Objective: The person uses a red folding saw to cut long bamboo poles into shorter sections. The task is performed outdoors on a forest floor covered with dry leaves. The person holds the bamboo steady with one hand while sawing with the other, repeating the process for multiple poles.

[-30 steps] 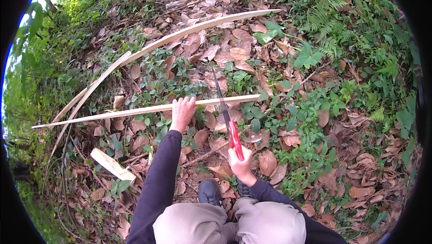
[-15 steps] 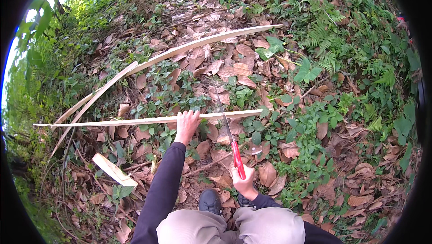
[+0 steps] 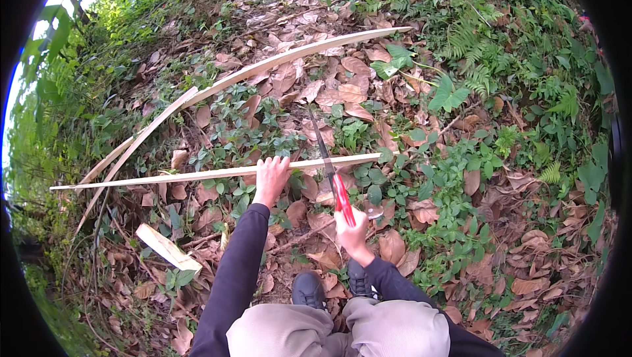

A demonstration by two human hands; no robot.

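Observation:
A long pale split strip of wood (image 3: 197, 175) lies level across the leaf litter in front of me. My left hand (image 3: 271, 176) presses down on it near its middle. My right hand (image 3: 349, 228) is closed on the red handle of a hand saw (image 3: 332, 176). The saw's dark blade points away from me and crosses the strip to the right of my left hand. The strip's right end (image 3: 375, 157) sticks out just past the blade.
A longer curved pale strip (image 3: 289, 59) arcs across the ground farther off. A short cut piece of pale wood (image 3: 168, 249) lies at lower left. Dry leaves, small plants and ferns cover the slope. My knees and dark shoes (image 3: 309, 290) are at the bottom.
The saw blade has slid along its line across the strip while my right hand moved slightly. My left hand stays on the strip. The view shifted a little.

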